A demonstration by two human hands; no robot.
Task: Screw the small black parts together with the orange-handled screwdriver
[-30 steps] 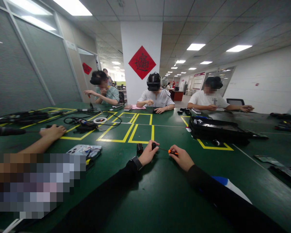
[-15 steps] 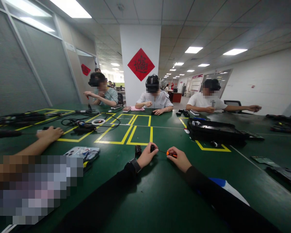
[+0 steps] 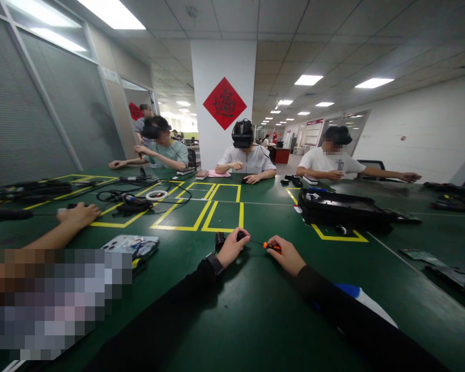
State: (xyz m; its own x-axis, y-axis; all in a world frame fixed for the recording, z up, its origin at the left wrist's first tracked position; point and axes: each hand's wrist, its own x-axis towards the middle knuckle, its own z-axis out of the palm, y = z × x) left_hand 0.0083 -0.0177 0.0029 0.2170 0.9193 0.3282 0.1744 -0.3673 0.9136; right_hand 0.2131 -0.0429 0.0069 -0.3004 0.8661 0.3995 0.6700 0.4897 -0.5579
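Over the green table (image 3: 232, 320), my left hand (image 3: 232, 248) is closed around a small black part (image 3: 241, 236). My right hand (image 3: 288, 256) grips the orange and black handle of a screwdriver (image 3: 272, 247). Its thin shaft points left, and the tip reaches the black part at my left fingertips. Whether the tip sits in the part is too small to tell. A black cylindrical object (image 3: 219, 241) stands on the table just left of my left hand.
A person's hand (image 3: 79, 214) rests at the left, near a grey case of parts (image 3: 134, 245). Cables (image 3: 112, 194) lie behind it. A large black housing (image 3: 344, 209) is at the right. A blue and white item (image 3: 366, 302) lies beside my right forearm. Three people sit opposite.
Both my hands and the screwdriver have shifted very slightly left. Across the table, the left person has laid one arm out on the tabletop, and someone standing behind has come into view.
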